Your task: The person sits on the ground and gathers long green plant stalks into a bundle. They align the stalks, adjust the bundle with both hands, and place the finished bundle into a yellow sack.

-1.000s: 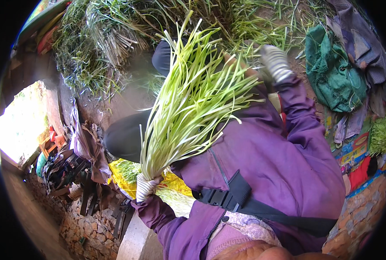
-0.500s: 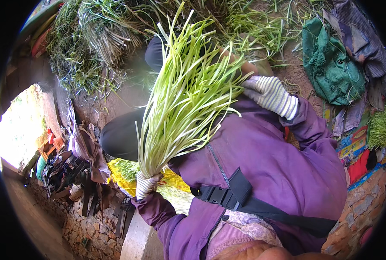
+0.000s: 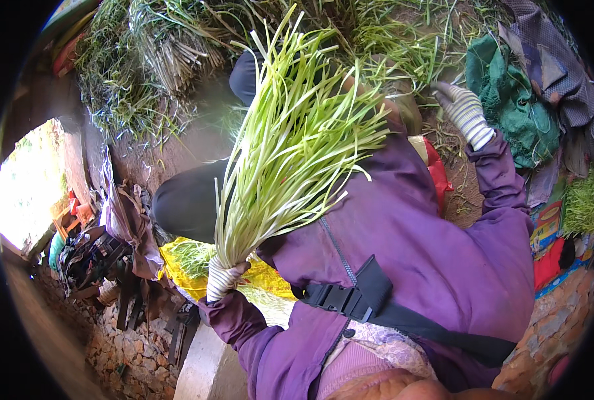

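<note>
Left hand clamped on a bundle of pale green stalks, right hand apart from it

The left hand, in a striped glove, is closed around the pale lower end of the bundle of stalks. The bundle fans upward and to the right, in front of a dark-clad knee and against the purple jacket. The right hand, gloved alike, is well apart from the bundle, its fingers stretched out and slightly parted, just beside a crumpled green cloth. Near the left hand, a yellow sheet lies under more cut greens. A heap of darker grass fills the upper left, and a black strap crosses the jacket
</note>
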### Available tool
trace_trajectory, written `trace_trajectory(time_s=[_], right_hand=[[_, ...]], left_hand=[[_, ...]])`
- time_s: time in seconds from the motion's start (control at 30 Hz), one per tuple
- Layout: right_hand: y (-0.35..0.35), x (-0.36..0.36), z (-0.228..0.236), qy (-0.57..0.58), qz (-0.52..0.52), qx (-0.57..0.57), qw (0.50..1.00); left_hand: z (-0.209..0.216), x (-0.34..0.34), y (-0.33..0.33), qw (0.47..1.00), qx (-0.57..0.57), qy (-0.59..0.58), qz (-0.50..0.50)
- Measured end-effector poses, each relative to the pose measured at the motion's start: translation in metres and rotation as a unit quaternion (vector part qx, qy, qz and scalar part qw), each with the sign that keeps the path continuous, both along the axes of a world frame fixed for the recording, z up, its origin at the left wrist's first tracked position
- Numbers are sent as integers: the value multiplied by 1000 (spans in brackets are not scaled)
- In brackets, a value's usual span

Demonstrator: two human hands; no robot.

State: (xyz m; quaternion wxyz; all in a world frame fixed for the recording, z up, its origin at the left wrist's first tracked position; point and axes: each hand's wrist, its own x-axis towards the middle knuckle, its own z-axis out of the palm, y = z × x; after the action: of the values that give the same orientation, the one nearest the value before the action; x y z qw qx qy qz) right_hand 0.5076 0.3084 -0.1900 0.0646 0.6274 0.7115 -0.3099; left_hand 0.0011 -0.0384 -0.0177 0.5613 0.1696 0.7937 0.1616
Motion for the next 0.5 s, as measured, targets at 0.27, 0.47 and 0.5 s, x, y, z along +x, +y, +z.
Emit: trace_trajectory(time_s=[0.27, 0.47, 0.5], right_hand=[[-34, -83, 12, 178, 265, 163, 934], [-24, -84, 36, 221, 178, 262, 923], [-24, -83, 40, 238, 174, 267, 918]], left_hand=[[7, 1, 1, 999, -6, -25, 47], [4, 6, 0, 993, 70, -64, 64], [3, 7, 1, 993, 74, -65, 66]])
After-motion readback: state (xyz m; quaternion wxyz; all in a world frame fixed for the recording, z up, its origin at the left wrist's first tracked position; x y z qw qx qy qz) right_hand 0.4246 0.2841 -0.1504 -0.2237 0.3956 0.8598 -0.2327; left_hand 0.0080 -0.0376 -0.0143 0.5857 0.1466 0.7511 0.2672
